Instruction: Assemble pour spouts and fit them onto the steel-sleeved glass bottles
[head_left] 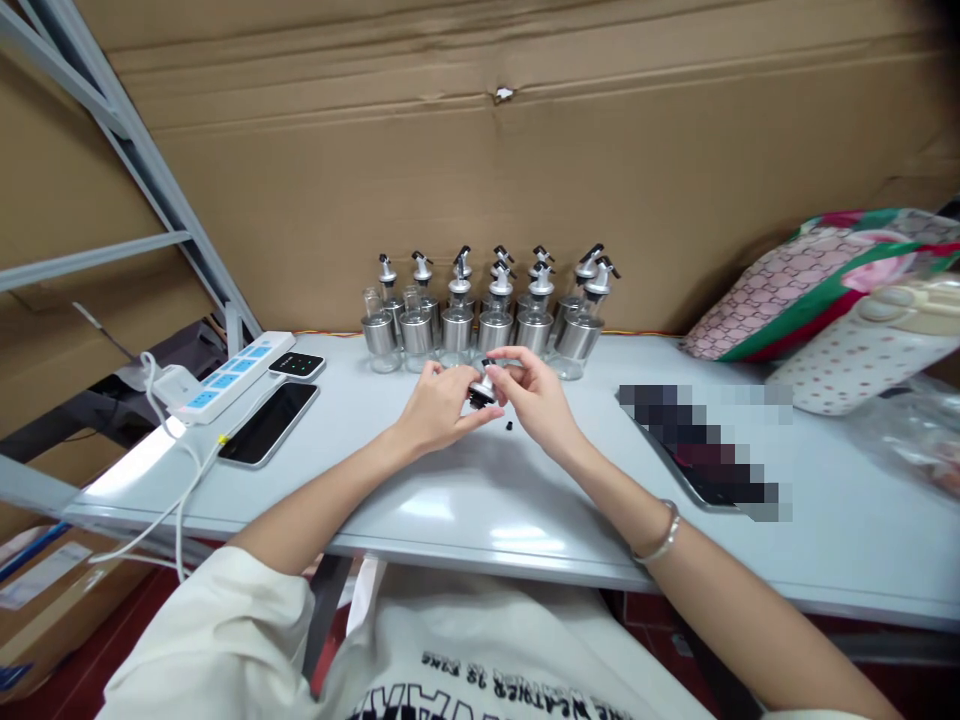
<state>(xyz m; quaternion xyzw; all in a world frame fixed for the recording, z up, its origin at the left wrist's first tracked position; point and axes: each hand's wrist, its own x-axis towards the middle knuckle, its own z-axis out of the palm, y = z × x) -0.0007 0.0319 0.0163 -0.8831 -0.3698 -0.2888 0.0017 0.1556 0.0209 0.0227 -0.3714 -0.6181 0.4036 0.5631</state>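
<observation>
Between both hands is a silver-and-black bottle pourer [484,388], tilted above the table. My left hand [444,402] closes its fingers around the black lower end. At the upper end, the thumb and fingers of my right hand [534,394] pinch the pourer near its black lever. A tiny black cap-like piece [509,426] lies on the table just below the hands. Behind them stand two rows of glass bottles with steel sleeves [496,328]. Most carry pourers like the held one, while two front-left bottles [380,332] have bare necks.
A white power strip [238,376], a small black device [297,366] and a phone [268,425] with cables lie at left. On the right are a pixelated dark flat device [697,450], a patterned bag [810,285], a dotted white container [870,350] and clear plastic. Cardboard [420,170] backs the table.
</observation>
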